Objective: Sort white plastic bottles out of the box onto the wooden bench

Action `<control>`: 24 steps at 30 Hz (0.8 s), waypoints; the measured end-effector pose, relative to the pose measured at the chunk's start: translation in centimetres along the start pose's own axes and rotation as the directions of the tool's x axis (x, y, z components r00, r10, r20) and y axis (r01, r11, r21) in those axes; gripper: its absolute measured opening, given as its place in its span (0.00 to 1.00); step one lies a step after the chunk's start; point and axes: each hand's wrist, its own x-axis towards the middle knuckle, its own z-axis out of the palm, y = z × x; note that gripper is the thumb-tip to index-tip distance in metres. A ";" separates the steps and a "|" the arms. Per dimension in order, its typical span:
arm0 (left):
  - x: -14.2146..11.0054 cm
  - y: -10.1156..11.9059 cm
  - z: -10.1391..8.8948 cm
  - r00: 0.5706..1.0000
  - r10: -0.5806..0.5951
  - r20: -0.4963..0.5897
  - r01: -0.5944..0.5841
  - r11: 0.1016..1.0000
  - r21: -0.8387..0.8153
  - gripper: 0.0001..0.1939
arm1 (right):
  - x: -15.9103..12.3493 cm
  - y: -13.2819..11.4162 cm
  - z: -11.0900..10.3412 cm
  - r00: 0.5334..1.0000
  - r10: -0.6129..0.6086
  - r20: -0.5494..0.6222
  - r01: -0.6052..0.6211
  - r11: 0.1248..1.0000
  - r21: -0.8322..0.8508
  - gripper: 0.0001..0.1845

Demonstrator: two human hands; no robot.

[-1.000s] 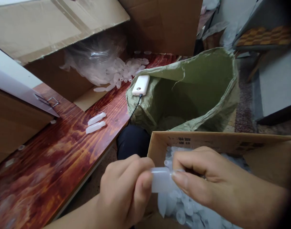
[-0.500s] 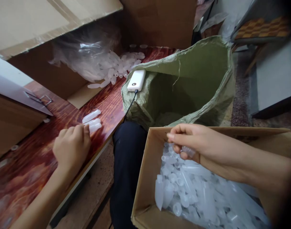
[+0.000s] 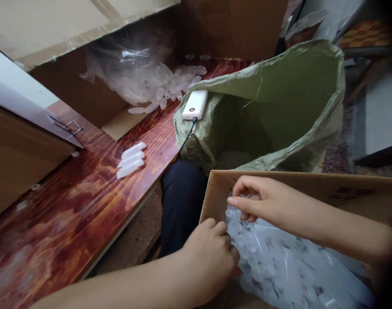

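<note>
My left hand (image 3: 212,256) is over the left side of a cardboard box (image 3: 212,195), knuckles up and fingers curled. Its fingertips are hidden, so what it grips, if anything, does not show. Inside the box, my right hand (image 3: 258,198) curls above a heap of translucent white plastic bottles (image 3: 276,262). A small clear plastic bottle (image 3: 254,197) shows partly within its bent fingers. On the red-brown wooden table (image 3: 96,206), three narrow white bottles (image 3: 131,159) lie side by side.
A green woven sack (image 3: 312,128) gapes behind the box, with a white power bank (image 3: 196,104) and black cable on its rim. At the back, more bottles (image 3: 167,86) spill from a clear plastic bag (image 3: 119,73) in an opened carton. My dark-trousered knee (image 3: 183,193) is between table and box.
My left hand has left the bottles on the table and moved right to the box. Three bottles now show in full there. My right hand stays over the heap, and the view has shifted slightly.
</note>
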 end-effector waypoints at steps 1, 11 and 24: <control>0.5 0.3 0.6 0.998 0.000 0.062 -0.001 1.000 0.007 0.12 | 0.1 0.2 -0.1 0.998 -0.058 -0.022 0.057 0.995 -0.079 0.13; -0.1 0.2 -0.2 0.991 -0.128 -0.034 0.113 0.951 -0.289 0.24 | -1.2 -0.2 -1.4 0.960 -0.250 -0.122 0.232 0.961 -0.150 0.14; -2.7 -0.8 -5.1 0.766 -0.640 0.059 0.084 0.009 -0.996 0.15 | -2.9 -1.3 -0.8 0.733 -0.679 -0.040 0.634 0.704 -0.319 0.08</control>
